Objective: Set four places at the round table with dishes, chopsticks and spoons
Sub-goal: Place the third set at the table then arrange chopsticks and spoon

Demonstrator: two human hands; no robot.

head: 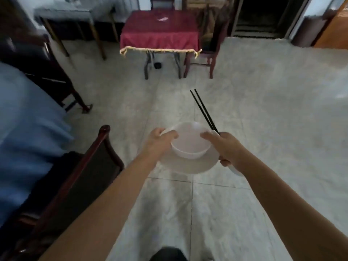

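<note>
Both hands carry a white plate (186, 165) with a white bowl (190, 143) sitting on it, held over the tiled floor. My left hand (160, 143) grips the plate's left rim, thumb on the bowl's edge. My right hand (226, 147) holds the right rim together with a pair of black chopsticks (203, 110) that point up and away, and a white spoon (235, 169) whose end sticks out below the hand. At the left edge lies the round table (24, 129) under a blue cloth.
A dark wooden chair (90, 166) stands by the blue table at the lower left, another chair (47, 68) farther back. Ahead is a square table with a red cloth (160, 32) and a chair (209, 48) beside it. Pale tiled floor (263, 110) stretches to the right.
</note>
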